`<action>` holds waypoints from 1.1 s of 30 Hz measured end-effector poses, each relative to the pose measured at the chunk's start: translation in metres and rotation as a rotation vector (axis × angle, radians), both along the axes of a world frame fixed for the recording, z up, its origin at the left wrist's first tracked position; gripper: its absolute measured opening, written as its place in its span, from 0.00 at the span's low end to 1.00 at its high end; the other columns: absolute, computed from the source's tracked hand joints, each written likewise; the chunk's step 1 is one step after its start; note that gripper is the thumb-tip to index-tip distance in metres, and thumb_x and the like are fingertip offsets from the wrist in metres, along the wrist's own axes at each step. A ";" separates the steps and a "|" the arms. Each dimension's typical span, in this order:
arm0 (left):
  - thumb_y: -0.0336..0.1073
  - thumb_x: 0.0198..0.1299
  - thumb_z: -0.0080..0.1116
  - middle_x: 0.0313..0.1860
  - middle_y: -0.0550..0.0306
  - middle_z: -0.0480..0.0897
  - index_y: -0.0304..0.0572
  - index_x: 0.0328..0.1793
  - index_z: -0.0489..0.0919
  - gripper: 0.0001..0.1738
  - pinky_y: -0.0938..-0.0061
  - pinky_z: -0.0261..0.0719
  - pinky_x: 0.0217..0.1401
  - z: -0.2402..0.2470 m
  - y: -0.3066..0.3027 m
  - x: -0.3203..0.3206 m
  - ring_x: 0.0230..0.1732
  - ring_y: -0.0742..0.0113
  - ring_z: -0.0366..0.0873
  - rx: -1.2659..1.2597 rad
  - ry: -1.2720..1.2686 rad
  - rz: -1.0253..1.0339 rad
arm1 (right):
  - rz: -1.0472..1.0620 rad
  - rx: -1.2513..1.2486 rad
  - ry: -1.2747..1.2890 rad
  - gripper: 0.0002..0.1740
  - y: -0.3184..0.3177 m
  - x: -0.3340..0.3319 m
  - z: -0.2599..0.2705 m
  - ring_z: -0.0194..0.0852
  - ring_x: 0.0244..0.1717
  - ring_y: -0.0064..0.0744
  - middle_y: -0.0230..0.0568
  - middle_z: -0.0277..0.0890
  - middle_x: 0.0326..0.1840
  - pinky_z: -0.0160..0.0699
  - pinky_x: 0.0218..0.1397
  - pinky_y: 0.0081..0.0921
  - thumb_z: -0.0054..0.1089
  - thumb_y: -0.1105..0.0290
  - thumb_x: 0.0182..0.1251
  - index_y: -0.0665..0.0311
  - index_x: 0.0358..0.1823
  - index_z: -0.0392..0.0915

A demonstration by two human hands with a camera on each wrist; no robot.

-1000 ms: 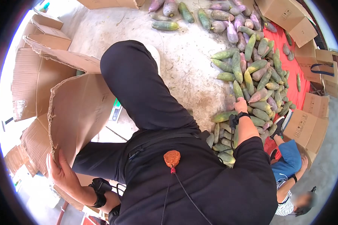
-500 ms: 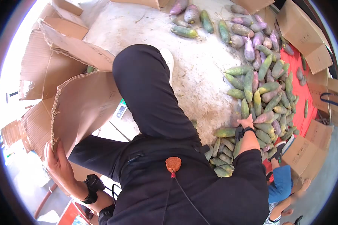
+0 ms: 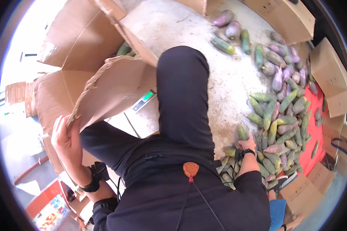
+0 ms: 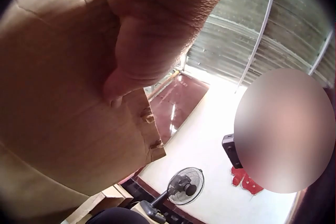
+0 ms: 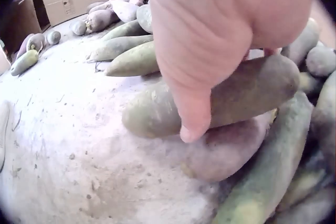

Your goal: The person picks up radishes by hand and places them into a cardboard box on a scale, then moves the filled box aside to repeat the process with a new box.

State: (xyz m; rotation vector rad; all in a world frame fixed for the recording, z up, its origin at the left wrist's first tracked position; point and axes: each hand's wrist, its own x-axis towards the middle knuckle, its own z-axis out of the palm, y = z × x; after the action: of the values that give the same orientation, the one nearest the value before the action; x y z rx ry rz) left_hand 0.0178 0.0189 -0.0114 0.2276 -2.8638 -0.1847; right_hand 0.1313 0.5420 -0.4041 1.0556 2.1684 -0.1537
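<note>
My right hand (image 3: 248,144) grips a green radish (image 5: 252,90) from above, thumb along its near side in the right wrist view. That radish lies over a purplish radish (image 5: 226,153) at the edge of a large heap of green and purple radishes (image 3: 285,127). On the other side, my left hand (image 3: 67,140) holds the torn edge of a cardboard box flap (image 3: 115,82), thumb on one face and fingers on the other. Inside the open box, several green radishes (image 3: 124,49) show, partly hidden by the flaps.
Beside my knee lies a scale with a green display (image 3: 144,100). A red sheet (image 3: 315,127) lies under part of the heap. More cardboard boxes (image 3: 302,196) stand along the right, where another person in blue (image 3: 277,215) is partly visible. A fan (image 4: 185,186) stands beyond the box.
The head view has turned, shifting the scene rightward and down. My right hand has drawn the green radish leftward from its neighbours in the heap. My left hand still holds the flap.
</note>
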 end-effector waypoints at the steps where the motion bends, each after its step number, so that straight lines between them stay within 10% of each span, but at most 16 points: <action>1: 0.26 0.54 0.59 0.30 0.45 0.77 0.31 0.38 0.78 0.07 0.67 0.73 0.40 -0.002 0.000 -0.002 0.35 0.49 0.76 0.047 0.050 -0.057 | -0.063 -0.081 0.064 0.45 0.010 0.009 -0.017 0.71 0.57 0.47 0.45 0.75 0.54 0.70 0.57 0.46 0.76 0.61 0.34 0.55 0.59 0.65; 9: 0.29 0.49 0.62 0.26 0.51 0.76 0.37 0.35 0.79 0.06 0.66 0.72 0.33 0.004 0.004 -0.002 0.31 0.53 0.75 -0.020 0.025 -0.116 | -0.399 -0.584 0.585 0.34 -0.015 -0.048 -0.013 0.75 0.42 0.34 0.45 0.76 0.46 0.74 0.45 0.29 0.72 0.72 0.47 0.68 0.57 0.65; 14: 0.28 0.44 0.62 0.26 0.57 0.75 0.40 0.35 0.79 0.09 0.68 0.73 0.33 0.000 0.004 0.007 0.30 0.57 0.74 -0.074 0.067 -0.148 | -0.261 -0.872 0.843 0.25 -0.063 -0.155 0.095 0.74 0.41 0.26 0.38 0.77 0.43 0.72 0.45 0.23 0.68 0.70 0.54 0.70 0.52 0.69; 24: 0.28 0.42 0.62 0.27 0.56 0.75 0.38 0.36 0.80 0.11 0.67 0.72 0.33 0.000 0.000 0.014 0.30 0.58 0.74 -0.084 0.045 -0.164 | 0.609 -1.181 1.187 0.31 -0.216 -0.280 0.369 0.70 0.52 0.25 0.37 0.74 0.51 0.64 0.59 0.21 0.68 0.78 0.46 0.70 0.56 0.70; 31: 0.29 0.49 0.61 0.28 0.55 0.76 0.39 0.36 0.80 0.08 0.67 0.73 0.35 0.000 0.002 0.014 0.32 0.56 0.75 -0.101 0.028 -0.147 | 1.510 -1.004 1.346 0.23 -0.334 -0.286 0.447 0.74 0.41 0.24 0.34 0.78 0.41 0.72 0.47 0.22 0.71 0.70 0.50 0.66 0.49 0.76; 32: 0.29 0.49 0.61 0.28 0.55 0.76 0.39 0.36 0.80 0.08 0.67 0.73 0.35 0.001 0.002 0.013 0.32 0.56 0.75 -0.085 0.021 -0.185 | 1.550 -1.229 1.731 0.20 -0.343 -0.295 0.431 0.75 0.36 0.24 0.42 0.77 0.36 0.74 0.37 0.20 0.64 0.64 0.59 0.71 0.47 0.75; 33: 0.29 0.50 0.61 0.28 0.54 0.76 0.38 0.37 0.80 0.07 0.66 0.73 0.35 0.001 0.003 0.012 0.33 0.55 0.76 -0.092 0.036 -0.166 | 1.424 -1.355 1.272 0.18 -0.331 -0.292 0.455 0.75 0.36 0.24 0.43 0.77 0.35 0.74 0.38 0.20 0.64 0.65 0.59 0.70 0.46 0.75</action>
State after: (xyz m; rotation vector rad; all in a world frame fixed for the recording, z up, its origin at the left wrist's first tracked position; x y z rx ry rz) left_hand 0.0299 0.0217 -0.0105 -0.0309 -2.8464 -0.0877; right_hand -0.1609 0.2105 0.0507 -1.6968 2.2470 -1.5259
